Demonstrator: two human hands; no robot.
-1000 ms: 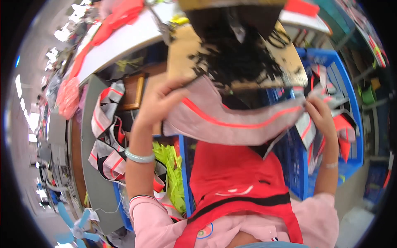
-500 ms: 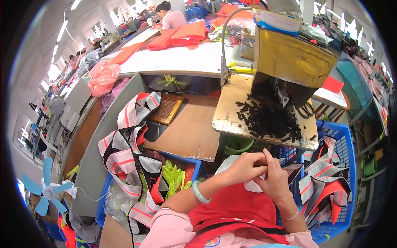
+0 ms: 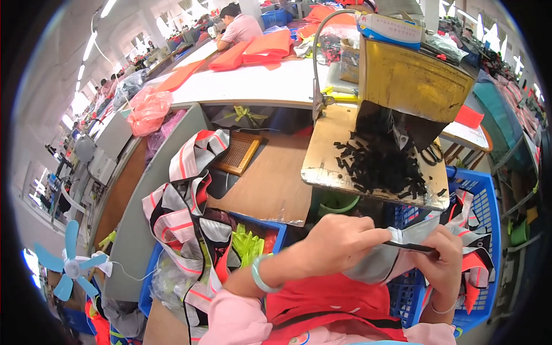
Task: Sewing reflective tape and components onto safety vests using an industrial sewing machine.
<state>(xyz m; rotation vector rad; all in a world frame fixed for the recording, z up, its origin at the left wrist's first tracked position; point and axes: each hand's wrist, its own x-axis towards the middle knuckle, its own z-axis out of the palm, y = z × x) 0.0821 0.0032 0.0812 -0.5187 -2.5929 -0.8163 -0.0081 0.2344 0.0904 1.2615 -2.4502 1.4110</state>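
Observation:
In front of my red apron, a grey fabric piece (image 3: 372, 265) with black edging is stretched between both hands. My left hand (image 3: 336, 244) pinches its edge at one end, fingers closed. My right hand (image 3: 441, 256) grips the other end, thumb and fingers pressed together. Just beyond my hands stands a machine with a worn yellow cover (image 3: 415, 80). A heap of short black strips (image 3: 382, 167) lies on its metal plate (image 3: 325, 158), with black-handled scissors (image 3: 431, 154) at the right.
A blue basket (image 3: 489, 224) at right holds grey and neon fabric pieces. At left, a chain of striped fabric pieces (image 3: 172, 224) hangs over another blue crate (image 3: 279, 236). A small blue fan (image 3: 72, 267) stands far left. Another person (image 3: 241, 29) sits beyond the white table (image 3: 247, 83).
My hands were close together before; now they are apart, with the grey fabric raised and stretched between them. My right hand has moved to the right. The view has shifted slightly.

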